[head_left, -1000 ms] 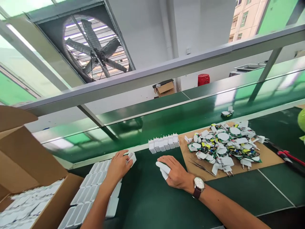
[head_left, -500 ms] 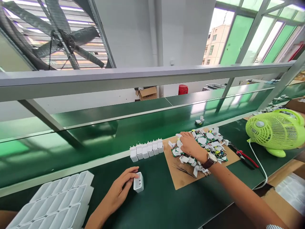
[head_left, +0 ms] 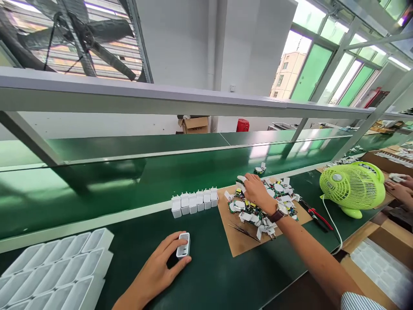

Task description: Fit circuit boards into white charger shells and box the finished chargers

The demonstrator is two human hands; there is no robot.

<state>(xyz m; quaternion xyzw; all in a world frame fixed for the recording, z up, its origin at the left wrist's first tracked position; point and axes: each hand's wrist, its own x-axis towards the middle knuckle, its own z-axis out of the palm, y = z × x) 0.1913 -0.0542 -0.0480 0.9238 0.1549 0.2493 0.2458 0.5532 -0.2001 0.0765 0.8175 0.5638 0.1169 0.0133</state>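
My left hand [head_left: 161, 265] has its fingers and thumb around a small white charger housing [head_left: 183, 249], which stands on the green bench with its slotted open end up. Over the pile of circuit boards [head_left: 248, 215], my right hand [head_left: 256, 189] pinches one circuit board with white parts [head_left: 240, 182] at its far left side. The fingertips there are partly hidden. The pile lies on a sheet of brown cardboard [head_left: 240, 247], beside tweezers [head_left: 244, 231]. A row of white housings with pins on top [head_left: 195, 202] stands between and beyond my hands.
Stacked white housings [head_left: 61, 267] fill the lower left. Red-handled pliers [head_left: 318, 217] and a green fan [head_left: 351, 189] with its cable are at right. A single board [head_left: 260, 168] lies beyond the pile. A carton [head_left: 377, 262] stands lower right; another person's hand [head_left: 400, 191] is beyond the fan.
My right hand has lifted slightly from the pile with a circuit board. My left thumb has come round to the near side of the housing. The view has turned right, revealing another person's hands.
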